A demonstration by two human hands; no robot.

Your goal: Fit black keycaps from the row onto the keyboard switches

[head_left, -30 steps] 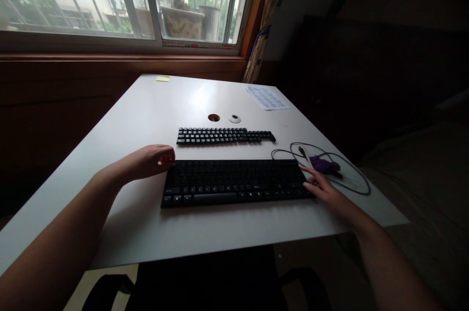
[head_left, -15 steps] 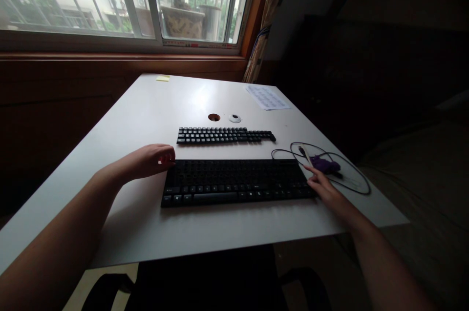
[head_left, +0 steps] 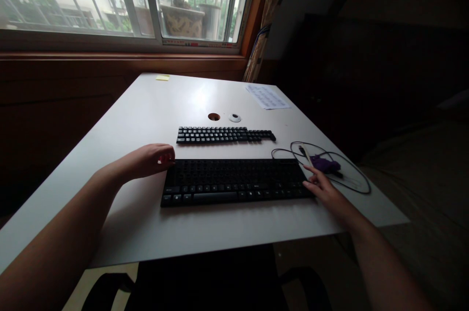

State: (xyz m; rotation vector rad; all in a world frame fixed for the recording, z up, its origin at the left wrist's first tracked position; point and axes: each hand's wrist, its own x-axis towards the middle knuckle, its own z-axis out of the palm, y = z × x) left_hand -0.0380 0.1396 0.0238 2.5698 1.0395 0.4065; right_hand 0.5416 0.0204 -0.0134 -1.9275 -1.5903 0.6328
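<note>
A black keyboard (head_left: pixel 216 197) lies on the white desk, its lower key rows in place and its upper rows looking bare and dark. My left hand (head_left: pixel 156 158) is at its far left corner, fingers curled closed against the edge. Over the right end is my right hand (head_left: pixel 319 185), with index finger stretched out and thumb apart, touching or just above the keys; nothing shows in it. Behind the keyboard, loose black keycaps (head_left: pixel 216 135) stand in rows. A thin pale stick (head_left: pixel 307 155) and a purple bundle (head_left: pixel 324 164) lie beyond my right fingers.
A black cable (head_left: pixel 362 176) loops over the right side of the desk (head_left: pixel 128 233). Papers (head_left: pixel 267 97) lie at the back right, a yellow note (head_left: pixel 162 77) at the back left. A round hole (head_left: pixel 214 117) and a white ring (head_left: pixel 235 118) are behind the keycaps.
My right thumb has shifted slightly left over the keyboard's right end, away from the index finger. My left hand, the keyboard and the keycaps stay put.
</note>
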